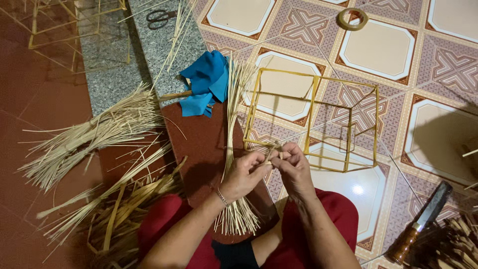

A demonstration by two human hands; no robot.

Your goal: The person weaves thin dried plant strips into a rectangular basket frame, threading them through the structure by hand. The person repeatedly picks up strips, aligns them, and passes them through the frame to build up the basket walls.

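Observation:
A yellow frame of thin bamboo sticks, built as joined open boxes, rests on the patterned tile floor. My left hand and my right hand meet at its near corner, fingers pinched on a joint of the sticks. A bundle of thin pale strips lies under my left hand, running from the blue cloth to my knees. My red-trousered legs are below.
A blue cloth lies on the grey stone step. Scissors rest further back, a tape roll on the tiles. A wood-handled knife lies at right. Bundles of bamboo strips spread at left.

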